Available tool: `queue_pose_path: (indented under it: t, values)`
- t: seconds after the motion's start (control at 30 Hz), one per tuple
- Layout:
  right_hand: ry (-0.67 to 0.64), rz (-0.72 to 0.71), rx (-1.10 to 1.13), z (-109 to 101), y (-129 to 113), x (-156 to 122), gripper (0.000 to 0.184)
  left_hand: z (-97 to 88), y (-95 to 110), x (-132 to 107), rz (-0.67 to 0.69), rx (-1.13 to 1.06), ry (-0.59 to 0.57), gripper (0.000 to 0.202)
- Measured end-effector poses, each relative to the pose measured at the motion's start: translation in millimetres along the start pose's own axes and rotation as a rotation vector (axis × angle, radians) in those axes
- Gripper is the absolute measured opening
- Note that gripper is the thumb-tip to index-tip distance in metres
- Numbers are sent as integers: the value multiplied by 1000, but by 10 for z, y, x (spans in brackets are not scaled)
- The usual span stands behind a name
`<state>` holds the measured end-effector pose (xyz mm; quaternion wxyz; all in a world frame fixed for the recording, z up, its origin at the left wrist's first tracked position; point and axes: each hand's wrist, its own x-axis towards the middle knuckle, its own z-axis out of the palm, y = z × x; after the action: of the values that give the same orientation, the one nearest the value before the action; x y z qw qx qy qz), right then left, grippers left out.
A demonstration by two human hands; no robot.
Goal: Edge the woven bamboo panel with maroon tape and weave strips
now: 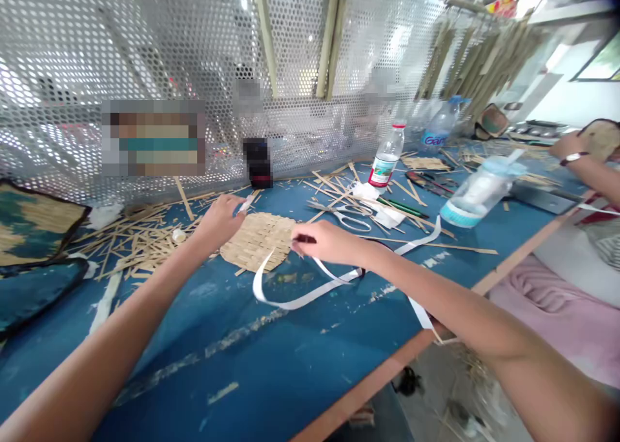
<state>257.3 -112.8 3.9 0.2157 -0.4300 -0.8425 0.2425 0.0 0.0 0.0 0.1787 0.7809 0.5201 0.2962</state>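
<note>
Your L hand [220, 221], fingers pinched on a white piece [246, 203], sits at far-left corner of woven mat [256, 240]; R hand [323, 242] pinches white strip [290, 303] just right of mat, loop sagging toward you.

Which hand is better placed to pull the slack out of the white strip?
Probably the right hand: it pinches the white strip beside its loose loop, while the left hand holds the strip's end by the woven mat.

Left grip [220, 221] rests on the woven mat [259, 243], pinching a small white piece [246, 203]; right grip [323, 242] pinches a looping white strip [300, 300] above the blue worktop [271, 364]
</note>
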Motion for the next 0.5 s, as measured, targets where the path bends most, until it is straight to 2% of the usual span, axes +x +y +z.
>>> queue_pose_path:
  t: [0.07,0.13,0.17,0.27,0.4,0.5]
  values:
    - [174,5,5,-25,137,48,16,-6,221,-90,82,-26,-69,38]
    - [307,12,-88,18,235,52,16,36,465,-219,122,-123,-265,49]
    - [348,9,-141,53,266,39,16,77,576,-290,141,-127,-314,49]
    - [395,-6,-188,132,292,-28,17,243,801,-471,161,-113,-346,36]
    - [388,-3,-85,104,251,-101,13,419,818,-533,109,-342,-366,26]
    - [397,-51,-53,52,232,-127,17,442,758,-486,76,-467,-341,27]
